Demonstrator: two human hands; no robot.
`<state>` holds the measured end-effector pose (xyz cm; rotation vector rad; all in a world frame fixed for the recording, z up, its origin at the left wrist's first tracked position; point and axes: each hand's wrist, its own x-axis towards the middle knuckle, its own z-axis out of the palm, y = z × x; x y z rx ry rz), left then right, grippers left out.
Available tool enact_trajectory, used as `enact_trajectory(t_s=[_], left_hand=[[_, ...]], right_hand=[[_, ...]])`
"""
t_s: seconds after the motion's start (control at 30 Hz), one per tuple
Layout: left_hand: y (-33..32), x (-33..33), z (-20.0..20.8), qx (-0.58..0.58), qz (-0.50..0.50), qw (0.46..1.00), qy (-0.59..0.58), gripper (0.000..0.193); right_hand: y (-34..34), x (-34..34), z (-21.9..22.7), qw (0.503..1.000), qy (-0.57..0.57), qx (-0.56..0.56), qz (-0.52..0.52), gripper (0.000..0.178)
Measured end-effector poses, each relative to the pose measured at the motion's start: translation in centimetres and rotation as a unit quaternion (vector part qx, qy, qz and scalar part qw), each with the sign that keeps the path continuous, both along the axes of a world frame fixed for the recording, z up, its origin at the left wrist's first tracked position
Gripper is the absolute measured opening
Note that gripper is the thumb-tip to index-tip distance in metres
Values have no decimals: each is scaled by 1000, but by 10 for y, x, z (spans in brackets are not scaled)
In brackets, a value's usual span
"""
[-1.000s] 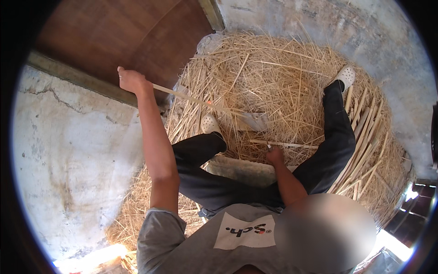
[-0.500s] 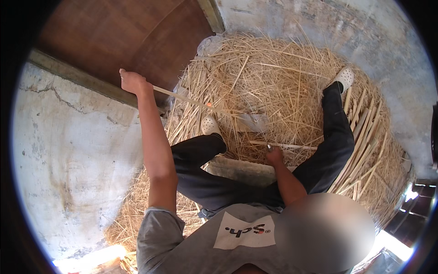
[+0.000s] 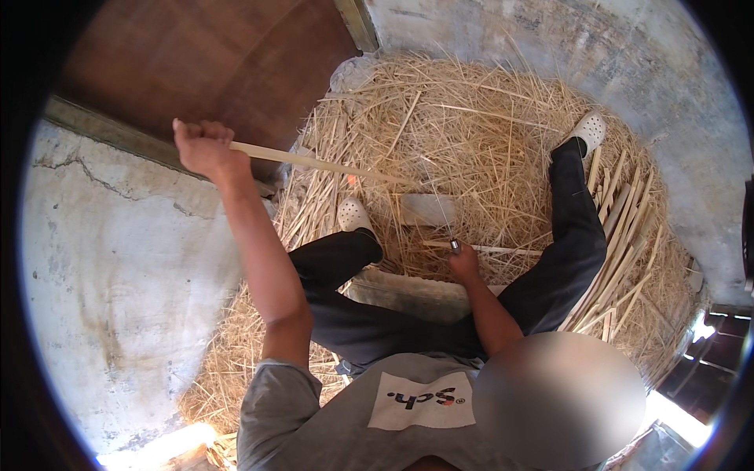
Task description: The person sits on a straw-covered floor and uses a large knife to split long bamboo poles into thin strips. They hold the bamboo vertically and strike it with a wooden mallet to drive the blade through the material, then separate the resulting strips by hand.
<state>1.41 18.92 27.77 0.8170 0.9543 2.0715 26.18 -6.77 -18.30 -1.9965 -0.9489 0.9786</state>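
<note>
My left hand (image 3: 210, 151) is stretched out to the far left, near the brown panel, gripping one end of a long pale wooden strip (image 3: 314, 163). From there the strip slants down to the right across the straw, its far end around the middle of the pile. Low in the middle, my right hand (image 3: 465, 264) is wrapped round the handle of a knife (image 3: 445, 214). Its thin blade points up and away, crossing near a flat pale block (image 3: 426, 209). The blade and the held strip appear apart, though the depth between them is hard to judge.
Straw-like shavings (image 3: 479, 141) cover the floor between my feet. A bundle of split strips (image 3: 624, 235) lies beyond my right leg. A low stone ledge (image 3: 408, 297) is in front of my lap. Stained walls (image 3: 118, 259) and a brown panel (image 3: 220, 71) close in the corner.
My left hand has moved left, and the strip has shifted with it. My right hand has shifted slightly left and up; the knife blade and the pale block show more plainly.
</note>
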Motion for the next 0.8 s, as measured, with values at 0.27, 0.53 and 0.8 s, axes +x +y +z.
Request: enact_trajectory(t_s=[0.27, 0.53, 0.8], left_hand=[[-34, 15, 2, 9, -25, 998, 54, 42], [-41, 19, -7, -8, -42, 999, 23, 43], [-43, 8, -12, 34, -17, 999, 8, 46]], right_hand=[[3, -3, 1, 1000, 9, -25, 7, 12], [13, -13, 6, 998, 21, 23, 62, 16], [9, -9, 1, 995, -10, -55, 87, 23]])
